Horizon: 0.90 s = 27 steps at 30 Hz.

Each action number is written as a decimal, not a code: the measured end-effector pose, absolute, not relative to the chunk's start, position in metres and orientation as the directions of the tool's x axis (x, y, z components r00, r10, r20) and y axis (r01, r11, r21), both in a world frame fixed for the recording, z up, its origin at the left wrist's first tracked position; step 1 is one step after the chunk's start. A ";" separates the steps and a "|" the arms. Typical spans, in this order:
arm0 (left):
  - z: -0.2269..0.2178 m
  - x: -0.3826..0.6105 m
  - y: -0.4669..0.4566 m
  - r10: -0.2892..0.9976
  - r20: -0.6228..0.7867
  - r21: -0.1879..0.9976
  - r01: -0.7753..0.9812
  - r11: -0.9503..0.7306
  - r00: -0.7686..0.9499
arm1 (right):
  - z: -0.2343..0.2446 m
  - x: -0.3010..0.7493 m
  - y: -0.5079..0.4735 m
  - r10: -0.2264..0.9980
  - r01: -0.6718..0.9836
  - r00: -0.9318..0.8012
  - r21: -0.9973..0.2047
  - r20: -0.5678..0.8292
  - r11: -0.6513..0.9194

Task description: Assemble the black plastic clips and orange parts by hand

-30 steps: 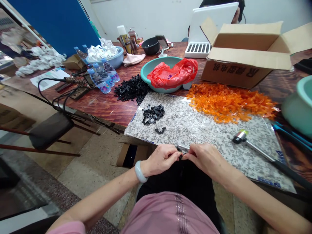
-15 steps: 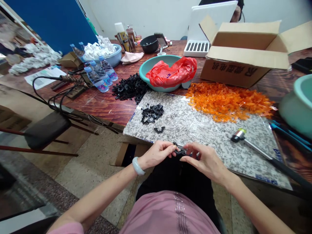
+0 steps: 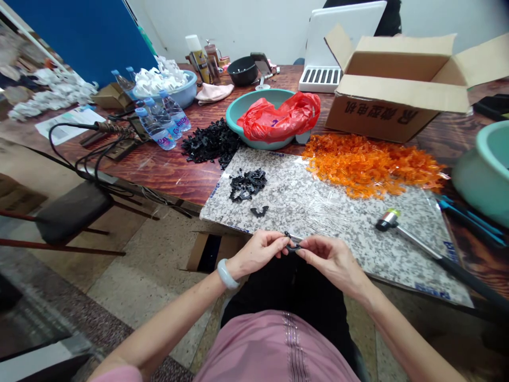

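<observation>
Between both hands, at the near edge of the speckled board (image 3: 286, 175), is a small black plastic part (image 3: 293, 247). My left hand (image 3: 265, 248) pinches its left end; a thin metal pin seems to lie along it, partly hidden by the fingers. My right hand (image 3: 329, 257) is closed on the part's right end with thumb and fingertips. Just beyond the hands lies one loose black bracket-shaped piece (image 3: 259, 211). Behind that sits a small heap of black pieces (image 3: 248, 184). Thin metal pins (image 3: 324, 209) are scattered on the board.
Orange clear plastic pieces (image 3: 369, 164) are heaped at the board's back right. A mallet (image 3: 413, 241) lies at right. Behind stand a green basin (image 3: 234, 114) with a red bag, a cardboard box (image 3: 369, 116) and water bottles (image 3: 159, 124). Another green basin (image 3: 483, 170) stands far right.
My right hand's fingers have drawn together onto the black part's right end. My left hand keeps its pinch. The view has shifted very slightly.
</observation>
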State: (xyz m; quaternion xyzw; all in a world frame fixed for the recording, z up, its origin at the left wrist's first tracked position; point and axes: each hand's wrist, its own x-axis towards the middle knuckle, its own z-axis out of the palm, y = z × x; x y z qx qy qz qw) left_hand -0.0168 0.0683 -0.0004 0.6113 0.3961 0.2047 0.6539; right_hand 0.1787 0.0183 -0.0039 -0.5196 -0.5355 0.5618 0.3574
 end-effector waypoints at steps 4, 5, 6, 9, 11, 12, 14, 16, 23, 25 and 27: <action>0.000 -0.018 0.067 0.743 -0.258 0.954 0.282 0.097 0.617 | -0.006 0.178 0.017 0.937 0.169 -0.221 -0.956 -0.272 -0.238; 0.001 -0.018 0.067 0.743 -0.254 0.949 0.309 0.067 0.619 | -0.006 0.178 0.017 0.932 0.183 -0.229 -0.953 -0.281 -0.242; 0.002 -0.018 0.067 0.744 -0.248 0.941 0.336 0.034 0.620 | -0.005 0.178 0.017 0.929 0.197 -0.236 -0.951 -0.283 -0.240; 0.007 -0.019 0.067 0.747 -0.215 0.912 0.404 -0.077 0.629 | -0.003 0.178 0.016 0.929 0.241 -0.257 -0.948 -0.267 -0.206; 0.009 -0.019 0.067 0.745 -0.197 0.895 0.427 -0.128 0.638 | -0.002 0.177 0.015 0.934 0.261 -0.261 -0.949 -0.244 -0.175; 0.010 -0.018 0.067 0.744 -0.194 0.892 0.431 -0.138 0.639 | -0.002 0.176 0.014 0.936 0.263 -0.259 -0.950 -0.236 -0.167; 0.010 -0.018 0.068 0.743 -0.201 0.899 0.422 -0.119 0.638 | -0.002 0.175 0.012 0.943 0.241 -0.242 -0.955 -0.230 -0.171; 0.011 -0.016 0.070 0.741 -0.216 0.921 0.385 -0.062 0.636 | -0.003 0.174 0.012 0.950 0.196 -0.209 -0.962 -0.230 -0.189; 0.003 -0.002 0.057 0.865 -0.123 0.992 0.071 0.101 0.487 | -0.006 0.164 0.009 0.969 -0.121 0.048 -0.964 -0.243 -0.236; -0.002 0.005 0.046 0.881 -0.088 0.995 -0.004 0.101 0.465 | -0.008 0.154 0.006 0.965 -0.230 0.088 -0.948 -0.247 -0.221; -0.006 0.012 0.037 0.910 -0.069 0.996 -0.030 0.089 0.409 | -0.011 0.146 0.002 0.966 -0.296 0.100 -0.934 -0.240 -0.201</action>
